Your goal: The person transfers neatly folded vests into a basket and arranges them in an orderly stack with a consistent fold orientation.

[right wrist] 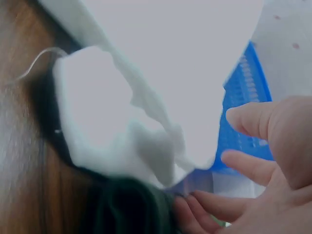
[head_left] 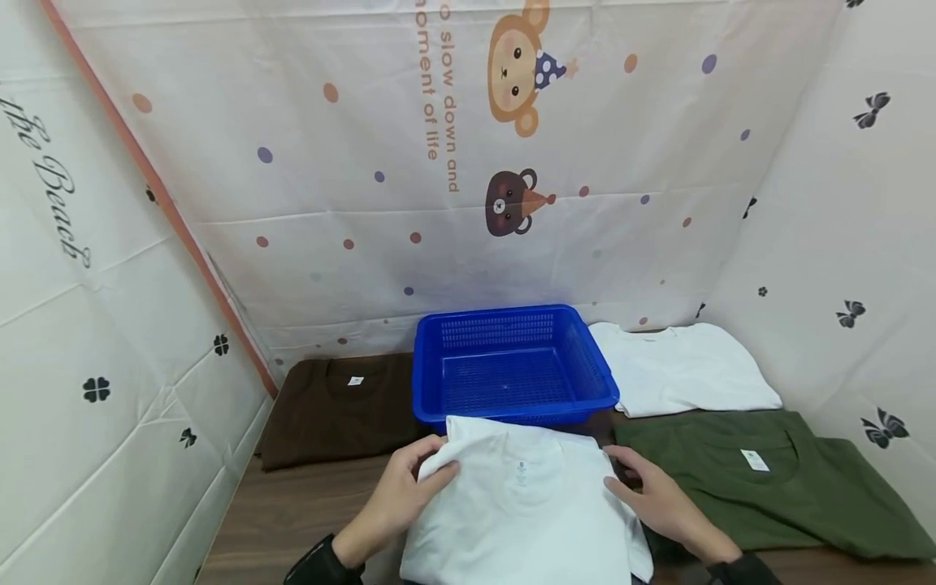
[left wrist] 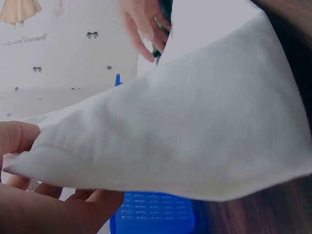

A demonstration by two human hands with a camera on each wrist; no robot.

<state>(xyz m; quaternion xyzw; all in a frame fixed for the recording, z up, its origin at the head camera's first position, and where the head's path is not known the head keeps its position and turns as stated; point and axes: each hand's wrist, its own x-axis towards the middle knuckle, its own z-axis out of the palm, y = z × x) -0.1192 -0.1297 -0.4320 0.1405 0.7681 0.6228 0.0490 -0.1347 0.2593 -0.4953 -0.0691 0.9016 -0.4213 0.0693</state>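
Note:
A folded white T-shirt (head_left: 522, 512) with a small printed neck label lies at the front centre, its upper edge by the blue basket. My left hand (head_left: 402, 487) pinches its upper left corner between thumb and fingers; the left wrist view shows the cloth (left wrist: 185, 122) hanging from that grip. By the shirt's right edge is my right hand (head_left: 661, 500). In the right wrist view the right hand's fingers (right wrist: 248, 168) are spread beside the cloth, gripping nothing visible. Whether a fingertip touches the shirt I cannot tell.
The blue plastic basket (head_left: 515, 412) stands behind the shirt. A folded brown T-shirt (head_left: 344, 414) lies left of it. At the right are another white T-shirt (head_left: 680, 370) and a green T-shirt (head_left: 782, 479). Printed cloth walls (head_left: 351, 203) enclose the wooden table (head_left: 292, 520).

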